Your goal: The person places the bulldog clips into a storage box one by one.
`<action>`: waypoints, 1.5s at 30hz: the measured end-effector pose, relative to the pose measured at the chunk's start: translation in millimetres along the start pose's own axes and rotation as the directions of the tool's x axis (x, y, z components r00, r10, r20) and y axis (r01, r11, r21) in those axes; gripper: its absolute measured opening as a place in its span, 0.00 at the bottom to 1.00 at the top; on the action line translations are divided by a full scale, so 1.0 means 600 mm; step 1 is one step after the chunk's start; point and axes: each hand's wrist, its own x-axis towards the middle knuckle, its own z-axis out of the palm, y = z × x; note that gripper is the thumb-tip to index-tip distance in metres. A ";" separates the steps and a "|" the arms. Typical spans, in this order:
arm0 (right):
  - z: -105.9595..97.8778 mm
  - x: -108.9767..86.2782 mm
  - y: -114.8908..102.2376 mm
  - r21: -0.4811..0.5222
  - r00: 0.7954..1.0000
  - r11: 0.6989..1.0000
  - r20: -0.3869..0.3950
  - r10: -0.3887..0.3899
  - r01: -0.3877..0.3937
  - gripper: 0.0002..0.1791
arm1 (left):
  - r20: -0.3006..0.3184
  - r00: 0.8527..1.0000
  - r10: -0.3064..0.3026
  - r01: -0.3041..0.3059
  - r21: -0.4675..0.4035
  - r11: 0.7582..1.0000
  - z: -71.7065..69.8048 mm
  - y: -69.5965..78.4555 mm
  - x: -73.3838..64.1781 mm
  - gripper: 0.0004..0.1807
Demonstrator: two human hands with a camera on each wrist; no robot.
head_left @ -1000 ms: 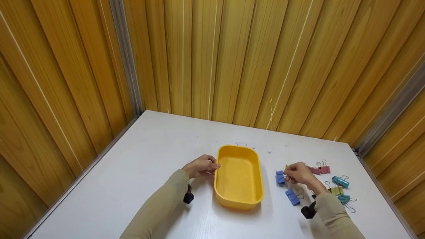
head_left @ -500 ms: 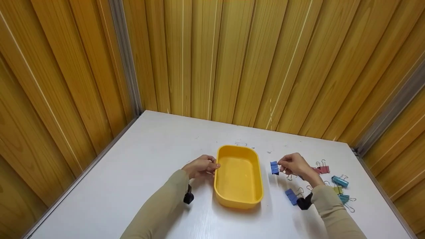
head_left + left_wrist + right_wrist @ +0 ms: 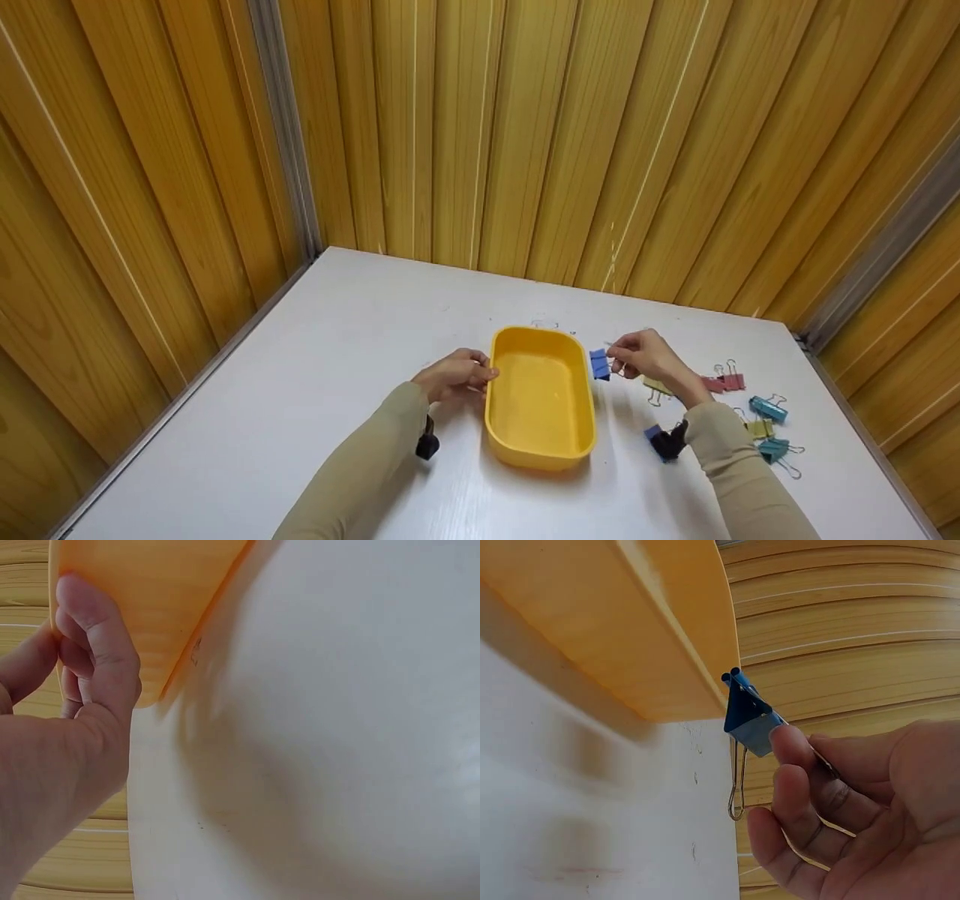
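Note:
My left hand (image 3: 456, 373) grips the left rim of a yellow plastic bin (image 3: 540, 460), thumb over the edge and fingers against the outer wall; the left wrist view shows this hand (image 3: 97, 682) on the bin's side (image 3: 161, 607). Just right of the bin, my right hand (image 3: 646, 355) pinches a blue binder clip (image 3: 600, 364) by one wire handle. In the right wrist view the clip (image 3: 748, 720) hangs beside the bin wall (image 3: 630, 637), its other handle pointing down. The bin's floor shows no clips on it.
Right of the bin lie a second blue clip (image 3: 654, 433), partly behind the black wrist camera, a yellow clip (image 3: 657, 385), red clips (image 3: 733, 382), teal clips (image 3: 769, 409) and another yellow clip (image 3: 760, 429). The white table (image 3: 360, 322) meets wood-patterned walls at its back.
My right hand has lifted the blue clip off the table and carried it left and away from me, up to the bin's right side. The left hand keeps its place on the rim.

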 end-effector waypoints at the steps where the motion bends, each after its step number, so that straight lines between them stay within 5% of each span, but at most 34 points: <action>1: 0.002 0.001 -0.004 0.007 1.000 1.000 0.004 -0.006 0.006 0.13 | 0.001 1.000 0.003 -0.003 0.000 1.000 0.001 0.000 0.001 0.09; 23: 0.070 0.029 -0.066 0.025 0.995 0.997 0.072 -0.076 0.075 0.11 | 0.012 0.999 -0.041 0.041 -0.014 0.999 0.013 0.006 0.011 0.10; 33: 0.140 0.035 -0.076 0.023 0.982 0.995 0.161 -0.102 0.099 0.11 | -0.034 0.996 -0.080 0.080 -0.005 0.997 0.014 -0.013 0.001 0.13; 45: 0.167 0.053 -0.107 -0.027 0.968 0.993 0.227 -0.106 0.115 0.08 | 0.019 1.000 -0.024 0.024 -0.024 0.999 0.002 0.004 0.000 0.09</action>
